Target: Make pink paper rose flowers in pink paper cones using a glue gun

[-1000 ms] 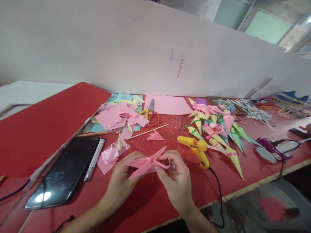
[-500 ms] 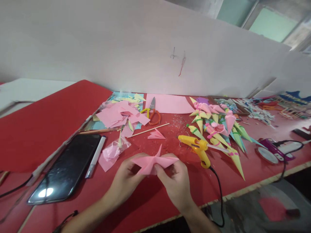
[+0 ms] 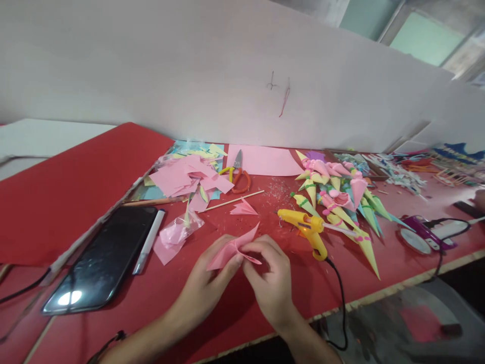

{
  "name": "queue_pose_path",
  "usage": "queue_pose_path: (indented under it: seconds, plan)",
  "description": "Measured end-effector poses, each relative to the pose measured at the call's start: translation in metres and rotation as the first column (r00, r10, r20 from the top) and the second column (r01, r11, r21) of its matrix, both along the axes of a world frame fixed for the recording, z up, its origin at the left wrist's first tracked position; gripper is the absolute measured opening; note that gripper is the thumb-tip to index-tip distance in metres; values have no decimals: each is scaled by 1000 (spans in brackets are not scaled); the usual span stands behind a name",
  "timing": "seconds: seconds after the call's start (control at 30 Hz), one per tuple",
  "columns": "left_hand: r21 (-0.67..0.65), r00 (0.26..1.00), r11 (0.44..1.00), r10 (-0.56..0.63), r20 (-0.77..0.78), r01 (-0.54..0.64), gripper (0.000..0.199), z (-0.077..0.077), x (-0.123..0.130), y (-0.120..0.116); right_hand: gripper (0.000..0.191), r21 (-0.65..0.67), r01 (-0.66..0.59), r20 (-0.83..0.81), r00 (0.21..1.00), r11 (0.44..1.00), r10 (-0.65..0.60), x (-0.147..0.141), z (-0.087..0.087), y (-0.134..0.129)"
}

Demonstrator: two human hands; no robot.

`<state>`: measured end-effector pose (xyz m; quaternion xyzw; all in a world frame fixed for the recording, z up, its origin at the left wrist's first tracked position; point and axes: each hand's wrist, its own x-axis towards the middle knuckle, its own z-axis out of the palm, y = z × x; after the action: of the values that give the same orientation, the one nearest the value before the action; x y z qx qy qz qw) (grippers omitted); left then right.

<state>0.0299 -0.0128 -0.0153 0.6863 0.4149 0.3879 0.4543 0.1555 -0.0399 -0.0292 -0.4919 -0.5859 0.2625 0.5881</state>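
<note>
A folded piece of pink paper is held up between both hands above the red tabletop. My left hand grips its left side, thumb in front near the middle fold. With thumb and fingers my right hand pinches the right flap. Just beyond them lies another pink folded paper piece next to a thin wooden stick. A yellow glue gun rests to the right of my right hand, a glue stick in its back end.
Left of my hands are a black phone, a marker and a plastic bag. Behind lie pink paper sheets and scissors. A heap of paper cones spreads at right; the glue gun's cord hangs over the table edge.
The pink paper has turned and its flaps have been folded closer together. My right fingers have shifted from its underside to pinching the front flap.
</note>
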Motion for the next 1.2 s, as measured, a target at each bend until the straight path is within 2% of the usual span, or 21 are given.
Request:
queue_pose_path:
  seconds: [0.17,0.3,0.4,0.5,0.57,0.63,0.7,0.77,0.83,0.9,0.97,1.0,1.07,1.13,1.2]
  plan:
    - [30,999,998,-48,13,48,21,-2,-2,-1,17,19,-6,-27,1000,1000,7,1,0,1]
    - [-16,997,997,-69,19,69,22,-4,-3,0,16,-2,-26,-54,998,1000,26,0,-3,-1]
    - [-48,998,997,-64,6,64,23,-4,-3,1,21,-102,-42,-227,974,994,18,-4,-6,-3]
    - [-68,996,994,-91,-3,90,25,0,-5,2,36,-212,-93,-445,895,973,-12,-5,-7,-2]
    - [-77,993,990,-120,1,119,26,4,-5,3,29,-290,-178,-498,867,941,11,-4,-5,0]
    - [-95,991,986,-136,11,136,25,6,-7,4,12,-373,-275,-470,880,886,75,0,-4,1]
    - [-136,989,979,-147,21,149,21,8,-9,7,15,-425,-315,-401,906,849,136,5,-1,1]
    - [-226,980,954,-196,25,196,14,11,-13,10,21,-433,-299,-338,928,850,155,11,0,1]
    - [-362,955,885,-286,72,293,19,13,-19,13,23,-435,-295,-302,938,851,171,17,1,0]
    - [-502,919,771,-358,165,391,37,16,-24,15,21,-444,-345,-283,930,827,236,22,1,-1]
    - [-590,905,691,-378,196,417,49,16,-25,16,19,-432,-406,-251,912,806,325,24,2,-2]
    - [-607,910,689,-381,163,397,52,16,-24,15,18,-415,-425,-222,905,804,364,24,2,-2]
    - [-583,924,743,-381,37,329,53,14,-20,14,16,-373,-424,-132,905,826,405,23,4,-3]
    - [-538,924,798,-373,-85,273,55,12,-14,11,14,-337,-379,-40,920,862,389,21,6,-3]
    - [-532,917,807,-378,-129,258,58,10,-11,10,14,-318,-349,-1,930,882,368,20,8,-3]
